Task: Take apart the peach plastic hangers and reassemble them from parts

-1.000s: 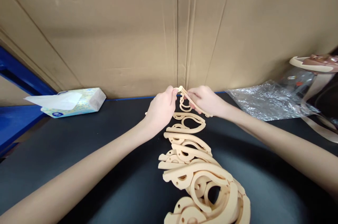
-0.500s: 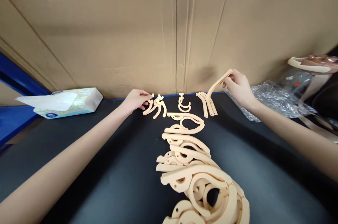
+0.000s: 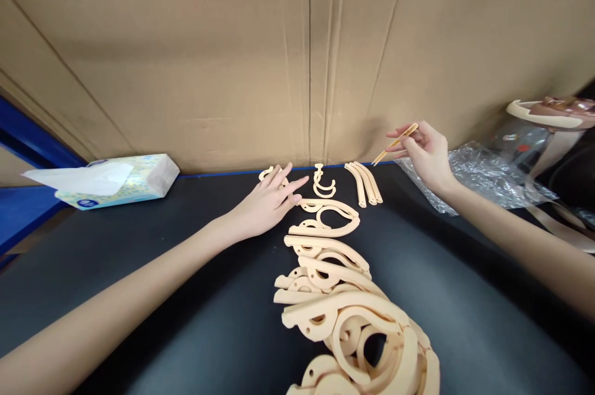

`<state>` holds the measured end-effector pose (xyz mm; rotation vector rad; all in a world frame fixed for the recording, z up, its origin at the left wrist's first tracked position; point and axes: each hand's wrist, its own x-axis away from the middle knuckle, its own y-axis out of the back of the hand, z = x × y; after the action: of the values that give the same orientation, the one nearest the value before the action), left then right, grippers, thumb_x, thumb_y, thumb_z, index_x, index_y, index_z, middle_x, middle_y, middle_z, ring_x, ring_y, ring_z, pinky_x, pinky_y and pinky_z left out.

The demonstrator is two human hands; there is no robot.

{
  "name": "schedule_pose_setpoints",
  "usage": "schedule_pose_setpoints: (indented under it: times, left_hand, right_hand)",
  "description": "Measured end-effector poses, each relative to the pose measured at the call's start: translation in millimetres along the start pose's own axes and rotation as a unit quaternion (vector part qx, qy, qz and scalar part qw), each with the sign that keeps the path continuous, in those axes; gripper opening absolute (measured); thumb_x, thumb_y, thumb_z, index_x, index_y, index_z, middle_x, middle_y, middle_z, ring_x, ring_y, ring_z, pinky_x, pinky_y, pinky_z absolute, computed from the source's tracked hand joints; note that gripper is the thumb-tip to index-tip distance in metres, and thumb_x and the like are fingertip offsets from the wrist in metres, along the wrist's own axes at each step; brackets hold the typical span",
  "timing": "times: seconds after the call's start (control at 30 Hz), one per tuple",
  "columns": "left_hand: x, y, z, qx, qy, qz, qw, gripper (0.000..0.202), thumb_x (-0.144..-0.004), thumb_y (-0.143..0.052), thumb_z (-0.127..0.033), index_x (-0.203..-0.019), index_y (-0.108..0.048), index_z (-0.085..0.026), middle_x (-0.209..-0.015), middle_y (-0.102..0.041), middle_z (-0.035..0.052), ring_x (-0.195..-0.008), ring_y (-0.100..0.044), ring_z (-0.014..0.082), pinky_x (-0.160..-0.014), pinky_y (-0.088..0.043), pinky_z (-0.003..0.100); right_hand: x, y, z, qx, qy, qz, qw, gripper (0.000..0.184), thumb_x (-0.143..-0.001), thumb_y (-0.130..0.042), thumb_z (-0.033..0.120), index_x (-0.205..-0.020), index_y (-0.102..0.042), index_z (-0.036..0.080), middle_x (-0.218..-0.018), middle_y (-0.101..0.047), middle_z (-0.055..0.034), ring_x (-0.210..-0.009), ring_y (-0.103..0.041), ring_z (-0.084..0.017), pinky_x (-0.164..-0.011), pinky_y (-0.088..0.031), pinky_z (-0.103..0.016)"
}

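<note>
My right hand [image 3: 430,156] pinches a slim beige hanger arm [image 3: 394,145] and holds it tilted above the table's back edge. Three matching curved hanger arms [image 3: 363,184] lie side by side just left of it. With fingers spread, my left hand [image 3: 260,206] reaches over small curved beige pieces [image 3: 266,172], mostly hidden beneath it. Beyond its fingertips lie beige hook pieces [image 3: 324,186], apart from the hand. A row of folded beige hangers [image 3: 334,271] runs toward me, overlapping into a heap at the near end.
A tissue pack [image 3: 139,178] with a tissue sticking out lies at the left. Crumpled clear plastic [image 3: 483,178] sits at the right beside a brown and cream item with a strap [image 3: 553,113]. Cardboard [image 3: 209,60] stands behind the black table [image 3: 223,314].
My left hand has let go of the small pieces at the left and moved rightward, fingers spreading. The hanger arm in my right hand has turned and come away from the three others.
</note>
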<state>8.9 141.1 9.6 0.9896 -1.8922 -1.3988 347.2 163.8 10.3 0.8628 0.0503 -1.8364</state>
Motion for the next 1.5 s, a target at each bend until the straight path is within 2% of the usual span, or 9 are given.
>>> schedule_pose_setpoints:
  times: [0.27,0.43,0.63,0.87,0.97,1.07,1.2,1.37,1.5]
  left_hand:
    - [-0.9,-5.5,15.4,-0.007,-0.025,0.001,1.000,0.060,-0.103,-0.017,-0.048,-0.149,-0.039,-0.016,-0.164,-0.012,0.0149,-0.151,0.001,0.0304,-0.120,-0.009,0.054]
    - [-2.3,-0.1,9.3,-0.019,-0.079,-0.026,0.996,0.054,-0.098,-0.043,-0.050,-0.136,-0.054,-0.013,-0.161,-0.024,0.0161,-0.151,0.000,0.0293,-0.121,0.000,0.052]
    - [-9.0,1.8,4.9,0.011,-0.109,-0.044,0.993,0.023,-0.093,-0.058,-0.037,-0.093,-0.066,-0.016,-0.147,-0.048,0.0145,-0.151,-0.010,0.0312,-0.121,-0.002,0.053]
    - [-11.1,3.7,3.7,0.127,-0.093,-0.075,0.985,0.014,-0.088,-0.061,-0.031,-0.081,-0.062,-0.019,-0.128,-0.060,0.0092,-0.142,-0.028,0.0337,-0.117,-0.015,0.058]
    - [-13.8,9.2,-4.8,0.207,-0.064,-0.099,0.971,0.013,-0.089,-0.058,-0.033,-0.085,-0.058,-0.020,-0.100,-0.066,0.0063,-0.108,-0.057,0.0273,-0.096,-0.044,0.048]
    - [-18.6,15.2,-18.9,0.303,-0.038,-0.118,0.945,0.010,-0.091,-0.053,-0.030,-0.090,-0.053,-0.020,-0.083,-0.064,0.0010,-0.073,-0.060,0.0165,-0.070,-0.049,0.032]
    - [-24.9,24.0,-35.0,0.416,-0.014,-0.162,0.895,0.007,-0.090,-0.053,-0.021,-0.097,-0.051,-0.018,-0.086,-0.066,0.0016,-0.082,-0.062,0.0137,-0.072,-0.048,0.026]
    - [-33.1,39.1,-40.3,0.498,0.019,-0.180,0.848,0.018,-0.092,-0.057,-0.029,-0.084,-0.061,-0.014,-0.082,-0.063,0.0042,-0.064,-0.055,0.0089,-0.059,-0.044,0.021]
    - [-42.0,44.8,-46.0,0.507,0.032,-0.164,0.846,0.031,-0.096,-0.051,-0.034,-0.076,-0.063,-0.013,-0.079,-0.061,0.0046,-0.059,-0.051,0.0074,-0.052,-0.038,0.020]
  right_hand:
    - [34.1,22.7,-0.1,0.242,0.075,0.138,0.957,0.026,-0.090,-0.054,0.037,-0.107,-0.072,0.026,-0.116,-0.073,-0.0065,-0.096,-0.072,-0.033,-0.083,-0.055,-0.050]
    - [47.5,27.4,-8.9,0.313,0.149,0.210,0.914,0.036,-0.097,-0.042,0.032,-0.115,-0.070,0.021,-0.132,-0.064,-0.0101,-0.122,-0.060,-0.033,-0.096,-0.052,-0.051]
    - [51.1,22.8,-22.0,0.281,0.149,0.268,0.909,0.043,-0.090,-0.039,0.018,-0.124,-0.065,0.013,-0.133,-0.063,-0.0132,-0.123,-0.060,-0.029,-0.105,-0.047,-0.049]
    - [51.8,14.5,1.3,0.227,0.122,0.276,0.926,0.046,-0.092,-0.036,0.016,-0.133,-0.056,0.022,-0.135,-0.062,-0.0082,-0.119,-0.062,-0.027,-0.100,-0.050,-0.049]
    - [49.1,-3.5,29.9,0.191,0.113,0.252,0.942,0.035,-0.098,-0.041,0.033,-0.125,-0.061,0.023,-0.125,-0.067,-0.0077,-0.113,-0.064,-0.025,-0.098,-0.051,-0.044]
    - [44.5,-30.6,60.8,0.043,0.057,0.268,0.961,0.037,-0.095,-0.051,0.042,-0.124,-0.062,0.022,-0.118,-0.071,-0.0069,-0.109,-0.065,-0.023,-0.098,-0.050,-0.040]
    - [32.6,-56.3,85.0,-0.044,0.017,0.305,0.951,0.031,-0.088,-0.061,0.039,-0.111,-0.070,0.019,-0.104,-0.075,-0.0059,-0.090,-0.068,-0.022,-0.081,-0.052,-0.036]
    - [12.1,-55.4,95.6,0.087,0.148,0.212,0.962,0.029,-0.095,-0.052,0.034,-0.111,-0.070,0.018,-0.095,-0.074,-0.0062,-0.082,-0.064,-0.020,-0.070,-0.045,-0.032]
    - [-4.5,-51.3,110.9,0.371,0.332,0.155,0.853,0.035,-0.100,-0.037,0.025,-0.115,-0.067,0.017,-0.090,-0.071,-0.0097,-0.081,-0.062,-0.023,-0.066,-0.036,-0.033]
